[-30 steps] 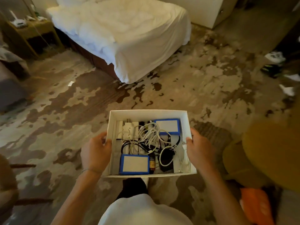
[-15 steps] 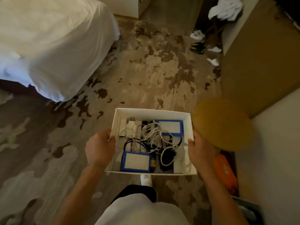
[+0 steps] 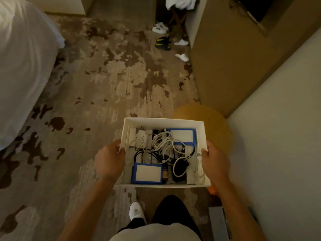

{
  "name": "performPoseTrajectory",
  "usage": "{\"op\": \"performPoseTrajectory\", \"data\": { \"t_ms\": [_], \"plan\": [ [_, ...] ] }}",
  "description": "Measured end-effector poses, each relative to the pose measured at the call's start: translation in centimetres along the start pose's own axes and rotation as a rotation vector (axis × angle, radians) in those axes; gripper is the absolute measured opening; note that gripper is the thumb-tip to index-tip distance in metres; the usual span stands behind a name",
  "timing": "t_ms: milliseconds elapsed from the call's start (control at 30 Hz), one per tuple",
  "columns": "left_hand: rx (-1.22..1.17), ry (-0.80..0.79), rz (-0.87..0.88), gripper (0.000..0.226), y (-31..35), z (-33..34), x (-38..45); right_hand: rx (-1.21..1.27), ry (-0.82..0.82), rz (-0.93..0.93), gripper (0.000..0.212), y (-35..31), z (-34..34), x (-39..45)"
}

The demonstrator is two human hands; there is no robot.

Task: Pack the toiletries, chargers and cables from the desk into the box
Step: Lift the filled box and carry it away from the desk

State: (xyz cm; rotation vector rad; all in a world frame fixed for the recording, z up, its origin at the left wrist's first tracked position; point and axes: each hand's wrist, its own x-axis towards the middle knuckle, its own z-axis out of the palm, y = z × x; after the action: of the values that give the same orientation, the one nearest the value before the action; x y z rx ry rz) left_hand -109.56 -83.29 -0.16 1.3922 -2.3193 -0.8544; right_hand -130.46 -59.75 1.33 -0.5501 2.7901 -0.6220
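I hold a white cardboard box (image 3: 161, 121) in front of me above the carpet. My left hand (image 3: 109, 160) grips its left wall and my right hand (image 3: 215, 160) grips its right wall. Inside lie tangled white cables (image 3: 165, 143), black cables (image 3: 180, 166), a white charger (image 3: 143, 137), a small dark bottle (image 3: 165, 173) and two blue-edged flat packs, one at the near left (image 3: 147, 173) and one at the far right (image 3: 182, 135).
A bed with white covers (image 3: 22, 58) fills the left. A round yellow stool (image 3: 208, 117) stands just beyond the box at right, beside a tan cabinet (image 3: 234, 58) and a pale wall. Shoes and slippers (image 3: 163, 42) lie on the patterned carpet ahead.
The view has swung right: the bed slid to the left edge, the cabinet and wall came in at right. Both hands keep the same hold on the box.
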Motion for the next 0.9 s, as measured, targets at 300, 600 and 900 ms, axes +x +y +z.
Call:
{"op": "performPoseTrajectory", "data": {
  "t_ms": [300,600,900],
  "plan": [
    [0.086,-0.071,0.071,0.03,11.5,12.0,7.7,0.052,0.05,0.089,0.039,9.2,-1.9,13.4],
    [0.099,-0.159,-0.038,0.029,17.4,26.4,13.3,0.026,-0.007,0.132,0.04,19.0,0.3,27.0],
    [0.166,-0.258,-0.058,0.03,17.6,38.6,17.6,-0.045,-0.081,0.213,0.043,27.3,6.4,34.5]
  ]
}}
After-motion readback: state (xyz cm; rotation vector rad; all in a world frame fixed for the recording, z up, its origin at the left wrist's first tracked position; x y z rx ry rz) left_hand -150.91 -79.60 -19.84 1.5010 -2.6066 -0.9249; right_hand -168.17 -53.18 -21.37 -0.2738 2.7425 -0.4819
